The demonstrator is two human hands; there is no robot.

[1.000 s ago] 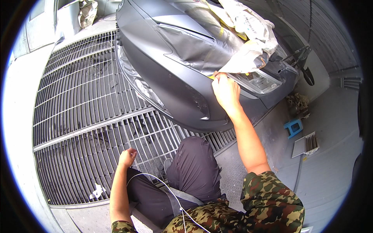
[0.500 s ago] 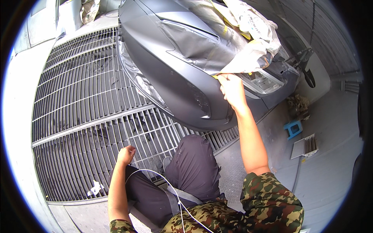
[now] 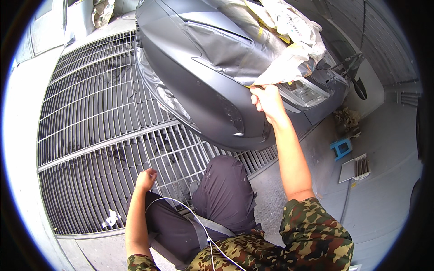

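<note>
Slatted grating (image 3: 90, 99) stretches left of the grey car (image 3: 181, 77), and there's the sheet (image 3: 289, 63), bunched over its front beside the lamp (image 3: 309, 95)! The right hand (image 3: 267, 99) pinches its lower edge between thumb and bent fingers, a sensible hold: it looks light, limp, likely to tear. Pale, crumpled, yellow strips near its top. Left hand (image 3: 145, 179) curls loosely above the grating; whether it's empty, can't tell.
</note>
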